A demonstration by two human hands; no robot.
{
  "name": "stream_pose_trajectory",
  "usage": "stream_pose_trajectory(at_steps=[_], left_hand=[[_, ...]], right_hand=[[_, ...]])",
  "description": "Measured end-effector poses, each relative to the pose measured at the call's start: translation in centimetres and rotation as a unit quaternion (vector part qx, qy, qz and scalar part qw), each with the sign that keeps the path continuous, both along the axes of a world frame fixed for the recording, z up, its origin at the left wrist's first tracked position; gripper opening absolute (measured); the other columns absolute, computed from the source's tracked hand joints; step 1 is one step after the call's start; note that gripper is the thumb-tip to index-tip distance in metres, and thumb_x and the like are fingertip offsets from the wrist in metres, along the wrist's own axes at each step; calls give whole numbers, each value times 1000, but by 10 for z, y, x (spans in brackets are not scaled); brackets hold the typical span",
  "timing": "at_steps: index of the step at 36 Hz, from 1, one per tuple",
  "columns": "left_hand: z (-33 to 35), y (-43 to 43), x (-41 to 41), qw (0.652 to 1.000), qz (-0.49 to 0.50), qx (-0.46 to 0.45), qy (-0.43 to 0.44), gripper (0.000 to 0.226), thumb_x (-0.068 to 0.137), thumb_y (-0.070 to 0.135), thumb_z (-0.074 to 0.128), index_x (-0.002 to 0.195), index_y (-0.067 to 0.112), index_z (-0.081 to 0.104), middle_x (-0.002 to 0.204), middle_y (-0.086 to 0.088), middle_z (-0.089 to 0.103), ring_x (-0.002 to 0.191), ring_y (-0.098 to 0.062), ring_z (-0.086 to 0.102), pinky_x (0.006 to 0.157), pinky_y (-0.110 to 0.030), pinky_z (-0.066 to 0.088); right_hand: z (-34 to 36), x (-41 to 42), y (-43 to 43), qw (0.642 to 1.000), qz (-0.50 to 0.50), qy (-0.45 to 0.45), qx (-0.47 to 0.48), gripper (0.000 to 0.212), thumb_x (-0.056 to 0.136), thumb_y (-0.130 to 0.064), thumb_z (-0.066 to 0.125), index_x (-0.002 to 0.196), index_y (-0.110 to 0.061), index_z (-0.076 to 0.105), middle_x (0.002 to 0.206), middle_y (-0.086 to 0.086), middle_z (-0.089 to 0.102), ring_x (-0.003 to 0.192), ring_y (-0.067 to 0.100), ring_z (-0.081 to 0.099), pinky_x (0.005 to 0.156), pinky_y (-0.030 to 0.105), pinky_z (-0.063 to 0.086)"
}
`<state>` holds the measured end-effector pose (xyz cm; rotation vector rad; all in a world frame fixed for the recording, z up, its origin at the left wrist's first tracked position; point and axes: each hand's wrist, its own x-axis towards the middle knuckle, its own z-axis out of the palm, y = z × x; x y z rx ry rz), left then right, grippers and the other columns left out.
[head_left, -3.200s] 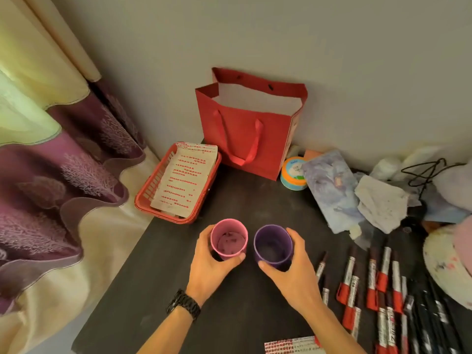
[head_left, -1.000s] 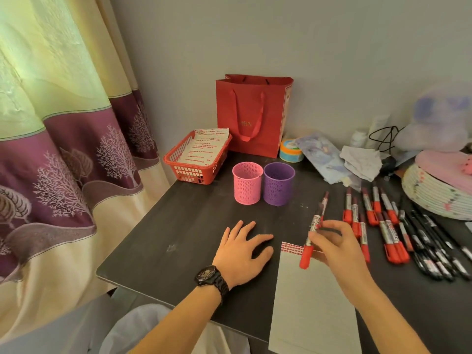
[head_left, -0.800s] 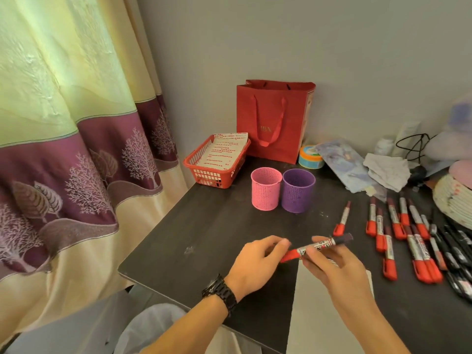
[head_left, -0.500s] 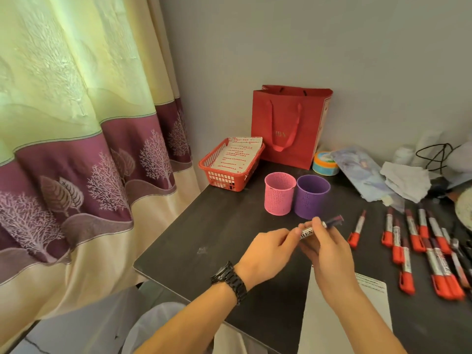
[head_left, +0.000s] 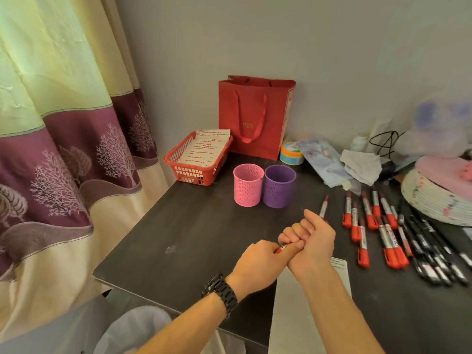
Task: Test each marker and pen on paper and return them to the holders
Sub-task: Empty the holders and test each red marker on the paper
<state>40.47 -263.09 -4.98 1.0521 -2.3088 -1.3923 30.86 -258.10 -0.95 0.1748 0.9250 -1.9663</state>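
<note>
Both of my hands meet over the dark table, holding one red marker between them. My left hand grips its red end, and my right hand is curled round the barrel, so only a sliver of the marker shows. A white sheet of paper lies under my forearms at the table's front edge. The pink holder and purple holder stand side by side behind my hands. Several red markers and several black pens lie in rows to the right.
A red basket with printed sheets and a red paper bag stand at the back by the wall. A round tub, cloths and a woven round basket crowd the back right. A curtain hangs left; a lined bin sits below.
My right hand picked a red marker from the row and brought it to my left hand. Both hands have since closed round it, lower and nearer the paper.
</note>
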Motion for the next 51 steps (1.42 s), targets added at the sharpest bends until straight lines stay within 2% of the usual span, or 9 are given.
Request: stream_pose_trajectory(at_steps=[6, 12, 23, 30, 34, 39, 46, 48, 51], left_hand=[[-4, 12, -25, 992, -91, 47, 78, 49, 90, 65, 43, 61, 25, 42, 59, 12, 41, 59, -9, 35, 63, -33, 30], [-12, 7, -49, 990, -70, -111, 50, 54, 96, 59, 44, 69, 13, 49, 56, 8, 47, 54, -9, 41, 55, -31, 31], [15, 10, -75, 969, -99, -219, -60, 66, 89, 75, 34, 58, 18, 43, 50, 5, 47, 50, -13, 45, 50, -31, 34], [25, 2, -75, 979, -86, -181, -37, 66, 84, 79, 38, 53, 21, 45, 44, 9, 44, 44, -10, 40, 48, -29, 32], [23, 2, -71, 993, -69, -91, -10, 67, 77, 80, 45, 45, 21, 42, 41, 7, 36, 40, -11, 33, 50, -30, 30], [28, -3, -62, 996, -78, -38, 14, 66, 72, 87, 47, 56, 24, 39, 47, 10, 36, 44, -8, 31, 53, -28, 29], [25, -17, -45, 993, -112, -29, -20, 50, 77, 72, 63, 79, 24, 51, 67, 9, 53, 58, -5, 46, 58, -24, 39], [18, -25, -37, 995, -97, -28, -18, 35, 80, 58, 68, 88, 27, 52, 77, 8, 61, 65, -6, 53, 60, -23, 43], [2, -36, -26, 998, -37, -50, -18, 23, 87, 27, 68, 90, 28, 45, 81, 6, 58, 64, -6, 52, 61, -21, 47]], right_hand=[[-2, -28, 22, 998, -26, 43, -21, 53, 94, -22, 56, 49, -22, 28, 44, -5, 19, 41, 14, 21, 47, 29, 24], [-13, -49, 37, 998, -53, 14, -40, 50, 101, -28, 54, 54, -17, 45, 54, 0, 40, 53, 16, 40, 62, 31, 37], [4, -73, 36, 990, -103, -51, -87, 53, 98, -26, 49, 49, -23, 31, 43, -8, 21, 33, 9, 18, 35, 23, 20], [16, -79, 26, 995, -47, -25, -81, 51, 92, -24, 53, 47, -24, 29, 42, -7, 18, 33, 11, 15, 36, 21, 18], [21, -81, 23, 995, -4, -1, -101, 52, 91, -26, 55, 46, -25, 29, 41, -8, 18, 33, 10, 14, 36, 19, 15], [24, -79, 17, 994, 21, 25, -104, 50, 90, -27, 59, 48, -23, 34, 41, -8, 22, 34, 9, 19, 35, 22, 23], [18, -84, 16, 995, -43, 8, -93, 39, 96, -36, 58, 63, -17, 51, 52, -4, 45, 46, 12, 46, 58, 28, 41], [15, -88, 22, 995, -82, 36, -43, 40, 98, -49, 56, 77, -15, 61, 61, 0, 60, 59, 15, 60, 69, 31, 46], [3, -94, 40, 993, -105, 57, -8, 53, 96, -66, 48, 99, -16, 64, 68, 3, 59, 60, 17, 54, 63, 30, 42]])
